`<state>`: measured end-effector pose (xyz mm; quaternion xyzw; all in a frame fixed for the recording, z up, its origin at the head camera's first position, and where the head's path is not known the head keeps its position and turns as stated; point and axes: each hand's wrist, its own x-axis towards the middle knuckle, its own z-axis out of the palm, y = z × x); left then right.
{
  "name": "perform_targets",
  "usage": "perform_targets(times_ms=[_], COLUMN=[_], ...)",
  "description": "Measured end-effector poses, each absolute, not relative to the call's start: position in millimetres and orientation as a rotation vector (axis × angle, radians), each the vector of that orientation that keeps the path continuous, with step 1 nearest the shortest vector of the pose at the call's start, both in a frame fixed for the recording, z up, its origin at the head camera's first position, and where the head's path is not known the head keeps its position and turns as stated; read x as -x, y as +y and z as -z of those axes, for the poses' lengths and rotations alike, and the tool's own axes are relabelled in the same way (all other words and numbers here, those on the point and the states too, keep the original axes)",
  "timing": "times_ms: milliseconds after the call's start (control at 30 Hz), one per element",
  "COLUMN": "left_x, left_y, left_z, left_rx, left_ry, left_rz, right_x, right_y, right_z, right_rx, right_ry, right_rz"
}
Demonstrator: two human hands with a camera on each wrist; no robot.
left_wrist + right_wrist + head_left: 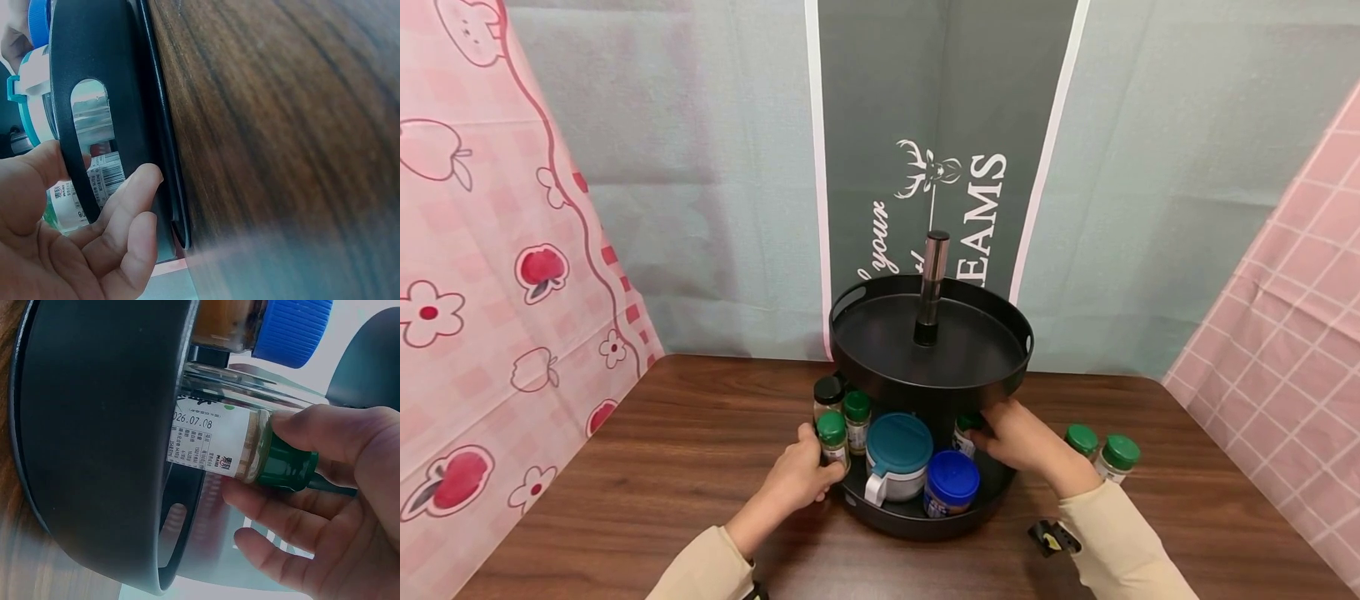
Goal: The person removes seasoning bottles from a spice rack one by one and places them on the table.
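A black two-tier round rack [917, 527] stands on the table, a metal post rising through its upper tray. At its left, my left hand [801, 471] pinches the lower tray's rim [65, 112] by the handle slot, thumb inside and fingers outside. Close by that hand in the lower tray are a green-capped jar [832, 428], another green-capped jar [857, 407] and a black-capped jar [828, 392]. My right hand [1022, 433] reaches under the upper tray and grips a spice jar [215, 437] by its green cap. The jar's base is hidden behind the lower rim.
In the lower tray's front sit a teal-lidded container [899, 442] with a white handle and a blue-lidded jar [952, 477]. Two green-capped jars [1122, 452] stand right of the rack, partly behind my right forearm. The upper tray [880, 333] overhangs the lower one.
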<state>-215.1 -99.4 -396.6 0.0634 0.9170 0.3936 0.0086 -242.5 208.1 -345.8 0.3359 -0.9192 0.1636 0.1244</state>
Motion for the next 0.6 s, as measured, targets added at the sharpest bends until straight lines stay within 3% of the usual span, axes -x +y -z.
perform_targets(times_ms=[600], left_x=[215], left_y=[-99], left_z=[397], left_rx=[-0.191], left_ry=[2.853], left_rz=[-1.223], right_x=[238], right_y=[216], right_z=[325], right_rx=[-0.994], right_ry=[-2.626], right_rz=[-0.583])
